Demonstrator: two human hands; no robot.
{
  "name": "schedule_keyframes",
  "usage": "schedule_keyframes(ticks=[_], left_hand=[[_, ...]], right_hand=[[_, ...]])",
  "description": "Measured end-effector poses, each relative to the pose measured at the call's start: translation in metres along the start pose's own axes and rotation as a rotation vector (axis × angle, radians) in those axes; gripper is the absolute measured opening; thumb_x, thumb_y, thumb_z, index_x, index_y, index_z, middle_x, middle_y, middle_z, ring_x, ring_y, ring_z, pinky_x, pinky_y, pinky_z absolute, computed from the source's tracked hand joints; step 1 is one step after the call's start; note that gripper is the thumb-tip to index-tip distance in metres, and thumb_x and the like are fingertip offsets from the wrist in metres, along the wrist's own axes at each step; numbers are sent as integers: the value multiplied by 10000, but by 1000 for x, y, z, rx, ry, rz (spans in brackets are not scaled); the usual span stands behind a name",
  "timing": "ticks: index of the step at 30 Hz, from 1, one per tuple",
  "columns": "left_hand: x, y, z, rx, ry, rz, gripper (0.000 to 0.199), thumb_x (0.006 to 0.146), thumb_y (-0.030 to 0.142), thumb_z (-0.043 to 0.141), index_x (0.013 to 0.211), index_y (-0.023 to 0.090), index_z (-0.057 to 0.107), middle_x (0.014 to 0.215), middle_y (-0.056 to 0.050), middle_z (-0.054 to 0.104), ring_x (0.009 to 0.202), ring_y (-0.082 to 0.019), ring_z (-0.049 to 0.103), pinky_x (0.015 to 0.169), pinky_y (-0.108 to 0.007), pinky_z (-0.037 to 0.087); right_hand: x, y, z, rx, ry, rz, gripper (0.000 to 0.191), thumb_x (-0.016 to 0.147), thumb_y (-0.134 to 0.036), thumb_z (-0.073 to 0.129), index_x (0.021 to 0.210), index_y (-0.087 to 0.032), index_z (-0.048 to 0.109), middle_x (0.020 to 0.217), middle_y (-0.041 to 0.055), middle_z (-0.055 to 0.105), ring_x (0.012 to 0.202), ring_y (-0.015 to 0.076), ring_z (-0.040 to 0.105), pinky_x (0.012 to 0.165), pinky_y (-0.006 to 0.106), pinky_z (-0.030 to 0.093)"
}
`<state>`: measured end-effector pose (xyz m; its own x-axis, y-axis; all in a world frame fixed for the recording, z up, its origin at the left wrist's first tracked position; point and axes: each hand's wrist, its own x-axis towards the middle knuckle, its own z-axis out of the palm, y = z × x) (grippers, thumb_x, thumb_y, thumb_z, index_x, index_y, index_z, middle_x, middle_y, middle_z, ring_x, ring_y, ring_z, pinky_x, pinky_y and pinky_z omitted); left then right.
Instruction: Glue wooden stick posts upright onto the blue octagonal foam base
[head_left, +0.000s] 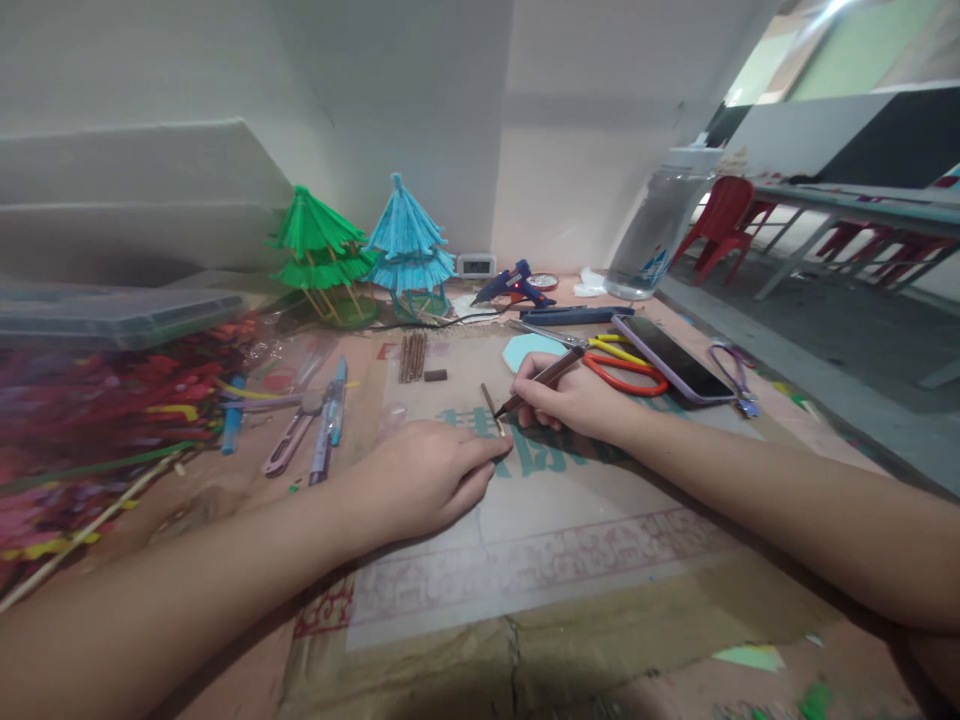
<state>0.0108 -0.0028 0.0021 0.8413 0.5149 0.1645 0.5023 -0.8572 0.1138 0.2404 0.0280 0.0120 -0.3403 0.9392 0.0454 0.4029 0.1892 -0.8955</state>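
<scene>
My right hand (549,398) was closed in a writing grip, pinching a brown pen (559,369) between thumb and fingers. The pen's tip pointed down at a thin stick (488,399), touching it or just beside it; I could not tell which. The stick lay on the pale sheet (442,570) in front of me, its far part brown and its near end light. My left hand (424,475) rested palm down, index finger extended to the stick's near end, the other fingers curled. Its thumb was hidden, so I could not tell whether that hand pinched the stick or only pressed it.

Beyond my hands, a row of brown sticks (413,358) lay on the sheet, with a dark cap (435,376) just right of it. A light-blue card (529,350) lay behind my right hand. Red-handled scissors (626,376) and a phone (673,360) lay near it on the right.
</scene>
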Motion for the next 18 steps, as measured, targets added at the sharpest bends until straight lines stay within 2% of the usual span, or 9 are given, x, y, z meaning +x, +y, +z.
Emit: schedule_keyframes(ticks=[18], left_hand=[[0,1,0,1,-29,-26,389,995,275,408,1334,233,596,1038,-72,770,915,-285,736,762,-440,573]], right_hand=[[-3,-6,0,1,8,33,167,872,-315,569,767,-204,500,538,-31,638,397,68,457,386,169,354]])
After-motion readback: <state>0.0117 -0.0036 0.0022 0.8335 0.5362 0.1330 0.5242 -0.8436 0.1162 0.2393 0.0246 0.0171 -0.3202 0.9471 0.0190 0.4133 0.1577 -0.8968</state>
